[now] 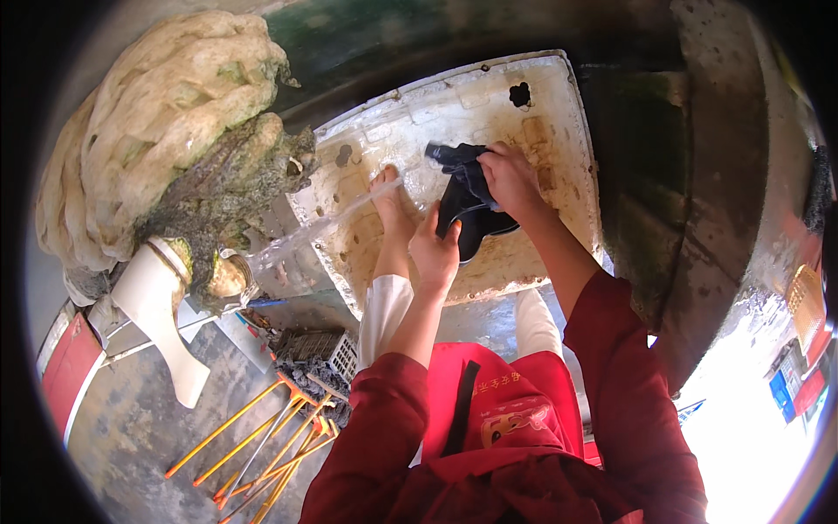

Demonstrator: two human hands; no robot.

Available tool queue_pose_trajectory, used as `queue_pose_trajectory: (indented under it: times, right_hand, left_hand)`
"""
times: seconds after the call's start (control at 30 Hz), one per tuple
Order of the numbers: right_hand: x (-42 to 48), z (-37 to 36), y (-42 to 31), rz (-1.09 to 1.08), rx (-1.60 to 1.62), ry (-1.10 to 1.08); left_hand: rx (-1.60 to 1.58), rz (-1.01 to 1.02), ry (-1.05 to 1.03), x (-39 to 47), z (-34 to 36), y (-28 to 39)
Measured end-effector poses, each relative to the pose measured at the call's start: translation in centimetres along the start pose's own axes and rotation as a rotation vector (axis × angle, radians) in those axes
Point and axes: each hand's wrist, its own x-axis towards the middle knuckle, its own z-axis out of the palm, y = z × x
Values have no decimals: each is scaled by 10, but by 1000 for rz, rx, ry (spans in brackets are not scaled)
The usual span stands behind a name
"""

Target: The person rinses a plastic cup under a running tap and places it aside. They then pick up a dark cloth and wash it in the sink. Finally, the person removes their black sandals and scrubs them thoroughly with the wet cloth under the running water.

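Both hands are on a black shoe or boot (471,226) with dark cloth-like material at its top, held above a stained white slab. My left hand (437,254) grips its left side, thumb towards me. At the upper right, my right hand (512,178) is closed on the dark wet material (468,164). Whether that material is part of the footwear or a separate cloth, I cannot tell. A water stream (321,226) runs from a pipe mouth (230,275) on the left towards my bare foot (389,196), which rests on the slab.
The slab (556,131) has a raised rim and a dark hole. A large pale, rock-like mass (177,111) stands at the left, above a white curved fitting (160,314). Mops with orange and yellow handles (229,439) lie at the lower left beside a white plastic crate (344,357).
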Motion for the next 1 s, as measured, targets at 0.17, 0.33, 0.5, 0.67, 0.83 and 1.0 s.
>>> queue_pose_trajectory:
  times: [0.17,0.33,0.5,0.67,0.83,1.0]
  right_hand:
    - [-5,13,51,228,87,161]
    - [-18,13,48,397,416,276]
    - [12,-10,26,174,542,311]
    - [-21,-10,28,213,24,-89]
    - [-92,-35,11,422,207,137]
    - [-152,-66,-16,487,312,148]
  left_hand:
    - [-219,28,88,0,-14,10]
    - [-308,50,120,12,-19,21]
    - [-172,190,36,15,-20,4]
    - [-282,-56,-7,18,-1,-62]
    - [-214,-176,256,49,14,-73]
    - [-129,-277,335,37,14,-114]
